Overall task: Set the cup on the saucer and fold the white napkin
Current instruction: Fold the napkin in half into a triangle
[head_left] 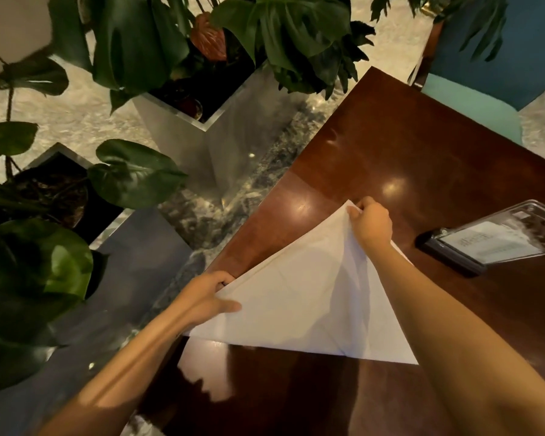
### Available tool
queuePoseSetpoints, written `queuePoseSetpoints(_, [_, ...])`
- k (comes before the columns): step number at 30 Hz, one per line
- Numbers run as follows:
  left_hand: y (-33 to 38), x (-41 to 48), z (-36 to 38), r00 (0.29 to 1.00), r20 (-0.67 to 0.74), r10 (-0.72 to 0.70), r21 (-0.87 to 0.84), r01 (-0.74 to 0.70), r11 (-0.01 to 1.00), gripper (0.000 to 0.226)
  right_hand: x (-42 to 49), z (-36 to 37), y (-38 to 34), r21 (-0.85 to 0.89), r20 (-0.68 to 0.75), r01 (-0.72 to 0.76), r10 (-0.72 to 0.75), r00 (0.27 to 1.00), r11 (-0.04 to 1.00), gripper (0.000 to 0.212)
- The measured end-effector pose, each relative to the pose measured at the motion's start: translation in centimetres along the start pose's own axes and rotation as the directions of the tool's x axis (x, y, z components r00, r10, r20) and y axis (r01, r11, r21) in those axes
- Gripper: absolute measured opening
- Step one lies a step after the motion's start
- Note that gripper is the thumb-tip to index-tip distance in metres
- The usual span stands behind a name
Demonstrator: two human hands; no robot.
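The white napkin [302, 303] is spread over the left edge of a dark wooden table [422, 158]. My left hand [213, 294] pinches its near-left corner at the table's edge. My right hand [370, 223] pinches the far corner and holds it a little above the wood, so the cloth stretches taut between both hands. Its near edge lies flat on the table. No cup or saucer is in view.
A clear acrylic sign holder on a black base [491, 240] lies at the table's right. A teal chair [485, 73] stands beyond the far corner. Metal planters [221, 136] with large green leaves [132, 174] stand on the marble floor to the left.
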State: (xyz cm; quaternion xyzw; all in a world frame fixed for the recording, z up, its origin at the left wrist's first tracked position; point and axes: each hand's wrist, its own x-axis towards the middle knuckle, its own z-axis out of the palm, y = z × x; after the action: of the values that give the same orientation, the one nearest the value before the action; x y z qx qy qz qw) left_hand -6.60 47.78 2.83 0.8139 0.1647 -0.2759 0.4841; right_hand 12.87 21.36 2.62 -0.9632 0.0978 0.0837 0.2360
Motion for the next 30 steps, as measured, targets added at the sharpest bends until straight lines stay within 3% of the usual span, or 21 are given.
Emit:
queuePoseSetpoints(4, [0.3, 0.1, -0.2, 1.000, 0.017, -0.022, 0.093, 0.020, 0.995, 0.016, -0.4, -0.1, 0.2, 0.036, -0.022, 0.005, -0.004, 1.000, 0.999, 0.026])
queuePoseSetpoints(11, [-0.4, -1.6, -0.5, 0.997, 0.035, -0.072, 0.024, 0.071, 0.997, 0.039, -0.6, -0.3, 0.4, -0.051, -0.040, 0.022, -0.024, 0.999, 0.998, 0.031])
queuePoseSetpoints(14, [-1.4, -3.1, -1.7, 0.991, 0.129, -0.045, 0.148, 0.026, 0.989, 0.013, -0.8, -0.1, 0.3, -0.110, -0.025, 0.047, -0.050, 0.998, 0.993, 0.033])
queuePoseSetpoints(15, [-1.9, -3.6, -2.0, 0.986, 0.159, -0.054, 0.120, 0.035, 0.992, 0.010, -0.8, -0.1, 0.3, -0.107, -0.022, 0.061, -0.063, 0.998, 0.992, 0.033])
queuePoseSetpoints(17, [-3.0, -4.4, -2.3, 0.983, 0.162, -0.087, -0.003, 0.089, 0.996, 0.019, -1.1, -0.3, 0.1, -0.120, -0.038, 0.120, -0.125, 0.991, 0.986, 0.035])
queuePoseSetpoints(20, [-3.5, -5.0, -2.5, 0.984, 0.141, -0.104, -0.053, 0.113, 0.992, 0.019, -3.3, 0.2, 0.3, -0.167, -0.149, 0.297, -0.322, 0.935, 0.940, 0.042])
queuePoseSetpoints(23, [-3.7, -5.3, -2.8, 0.974, 0.203, -0.096, -0.056, 0.109, 0.992, 0.014, -9.4, 2.9, 1.1, -0.087, 0.007, 0.493, -0.494, 0.869, 0.866, 0.062])
queuePoseSetpoints(26, [-4.4, -5.5, -2.8, 0.963, 0.246, -0.107, -0.057, 0.125, 0.991, 0.012, -14.4, 5.3, 2.3, -0.139, 0.252, 0.669, -0.627, 0.737, 0.730, 0.074])
queuePoseSetpoints(30, [-5.4, -6.0, -2.1, 0.965, 0.217, -0.144, -0.153, 0.180, 0.972, 0.010, -13.7, 5.4, 2.6, -0.257, 0.311, 0.686, -0.614, 0.726, 0.681, 0.074])
